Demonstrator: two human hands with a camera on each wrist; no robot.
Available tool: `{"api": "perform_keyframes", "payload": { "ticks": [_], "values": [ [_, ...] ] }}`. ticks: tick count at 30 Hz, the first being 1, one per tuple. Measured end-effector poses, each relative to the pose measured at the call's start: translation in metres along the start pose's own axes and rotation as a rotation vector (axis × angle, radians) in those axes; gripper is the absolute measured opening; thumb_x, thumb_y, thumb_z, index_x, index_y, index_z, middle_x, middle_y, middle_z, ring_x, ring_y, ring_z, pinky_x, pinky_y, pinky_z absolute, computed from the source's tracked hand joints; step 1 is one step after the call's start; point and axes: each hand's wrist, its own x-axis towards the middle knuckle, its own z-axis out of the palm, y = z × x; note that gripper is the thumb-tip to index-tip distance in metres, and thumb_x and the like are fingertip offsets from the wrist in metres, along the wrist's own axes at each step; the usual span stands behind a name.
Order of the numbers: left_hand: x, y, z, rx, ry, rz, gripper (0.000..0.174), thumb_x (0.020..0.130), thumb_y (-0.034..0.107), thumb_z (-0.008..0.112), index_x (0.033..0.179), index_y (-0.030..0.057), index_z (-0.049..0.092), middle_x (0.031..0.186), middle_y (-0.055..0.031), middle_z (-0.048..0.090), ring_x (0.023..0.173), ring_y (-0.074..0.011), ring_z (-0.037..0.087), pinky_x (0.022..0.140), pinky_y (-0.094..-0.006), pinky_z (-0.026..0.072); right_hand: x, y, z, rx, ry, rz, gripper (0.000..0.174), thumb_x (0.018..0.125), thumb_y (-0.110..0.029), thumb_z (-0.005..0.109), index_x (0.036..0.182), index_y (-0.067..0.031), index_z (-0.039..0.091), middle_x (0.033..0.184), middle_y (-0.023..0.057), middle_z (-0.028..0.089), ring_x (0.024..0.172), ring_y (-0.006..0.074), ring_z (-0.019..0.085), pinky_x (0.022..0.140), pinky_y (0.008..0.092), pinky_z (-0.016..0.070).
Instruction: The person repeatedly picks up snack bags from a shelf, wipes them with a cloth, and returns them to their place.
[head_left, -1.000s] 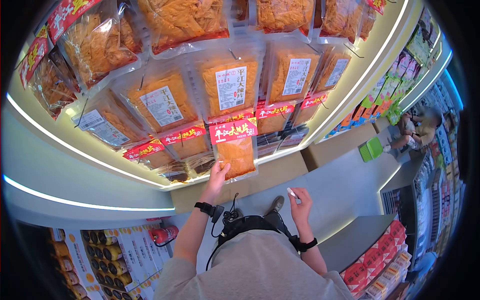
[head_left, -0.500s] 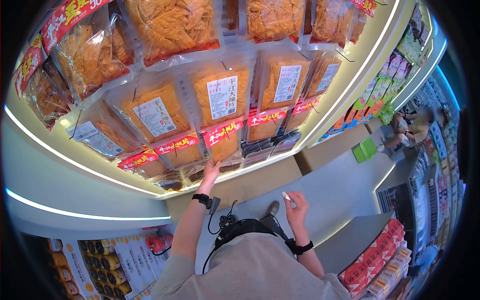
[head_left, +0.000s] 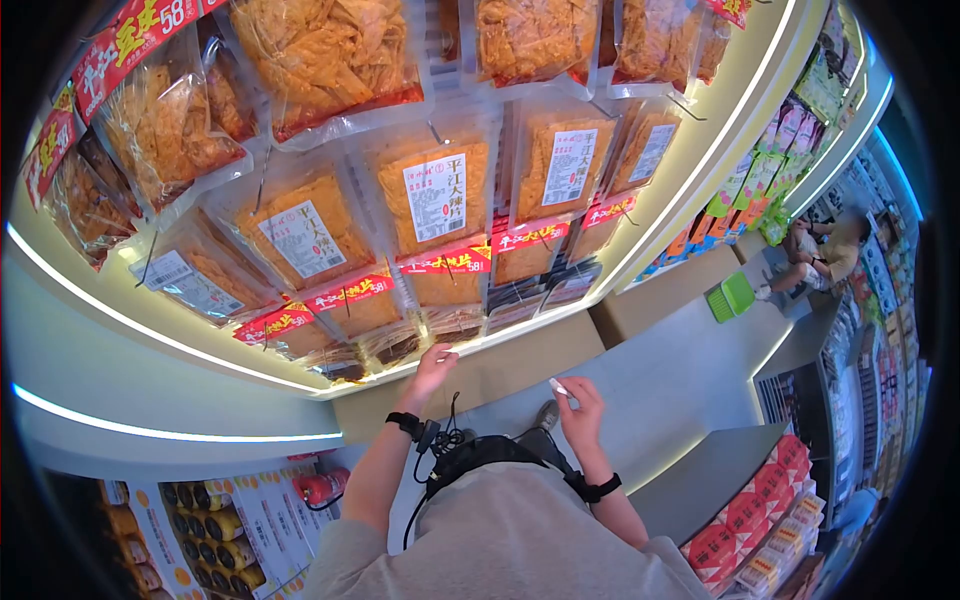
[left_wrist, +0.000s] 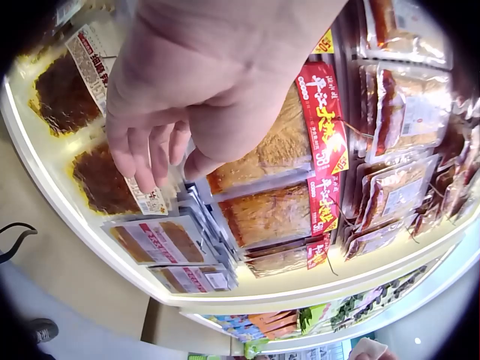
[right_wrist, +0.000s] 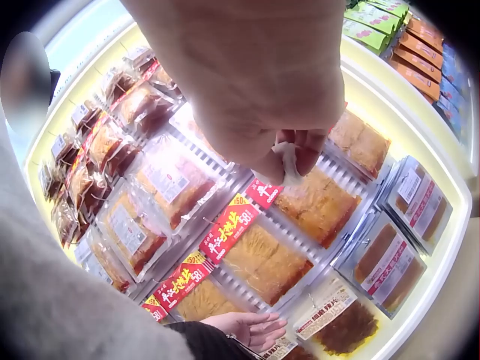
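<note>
My left hand [head_left: 433, 370] is just in front of the lower shelf edge, fingers loosely bent with nothing between them. In the left wrist view it overlaps dark-filled clear packets [left_wrist: 103, 180]. Near it hang flat clear bags of orange spicy strips [head_left: 437, 195] with white labels, above red price cards [head_left: 447, 259]. Between thumb and fingers, my right hand [head_left: 583, 410] pinches a small crumpled white tissue [right_wrist: 289, 160], held in front of my body away from the shelf. Its fingers are partly hidden behind the palm in the right wrist view.
The lit curved shelf edge [head_left: 560, 325] borders the display. A grey counter with red boxes [head_left: 745, 500] stands to my right. Farther right, a person [head_left: 835, 250] sits beside a green basket [head_left: 732, 297]. A red fire extinguisher [head_left: 318, 487] is at lower left.
My left hand held a bag of spicy strips out, lowered it back among the hanging bags, let go and drew back from the shelf. My right hand keeps the tissue and shifted slightly left.
</note>
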Motion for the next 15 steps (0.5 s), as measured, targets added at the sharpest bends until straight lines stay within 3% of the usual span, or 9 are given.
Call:
{"api": "perform_keyframes", "payload": {
  "ticks": [5,8,10,15],
  "values": [
    [0.017,0.042,0.031,0.124,-0.108,0.187,0.046,0.098,0.019,0.069,0.138,0.0026,0.051,0.119,-0.0126,0.068,0.103,-0.0221,0.069,0.089,-0.0348,0.0558,0.003,0.007,0.002,0.035,-0.015,0.019,0.018,0.084,0.006,0.073,0.102,0.0001,0.074,0.093,0.0112,0.069,0.082,0.0218,0.066,0.074,0.0302,0.0526],
    [0.009,0.101,0.056,0.292,-0.089,0.315,0.048,0.098,0.015,0.068,0.139,0.0019,0.048,0.124,-0.0135,0.065,0.108,-0.0232,0.067,0.090,-0.0358,0.0559,0.007,0.013,-0.005,0.047,-0.003,0.033,0.018,0.085,0.006,0.072,0.102,0.0005,0.074,0.094,0.0116,0.069,0.082,0.0222,0.067,0.074,0.0304,0.0526],
    [0.016,0.123,0.069,0.418,0.022,0.446,0.054,0.096,0.010,0.066,0.145,0.0033,0.044,0.135,-0.0154,0.059,0.116,-0.0232,0.063,0.093,-0.0355,0.0552,0.009,0.020,-0.012,0.042,0.036,0.019,0.017,0.085,0.006,0.073,0.101,0.0010,0.074,0.095,0.0120,0.069,0.083,0.0227,0.066,0.074,0.0311,0.0528],
    [0.039,0.155,0.093,0.533,0.094,0.479,0.063,0.092,0.007,0.069,0.148,0.0043,0.040,0.140,-0.0170,0.052,0.118,-0.0276,0.061,0.100,-0.0395,0.0506,0.011,0.053,-0.038,0.007,0.114,0.080,0.016,0.086,0.005,0.073,0.101,0.0003,0.074,0.096,0.0119,0.069,0.085,0.0226,0.066,0.076,0.0316,0.0521]
  ]
}}
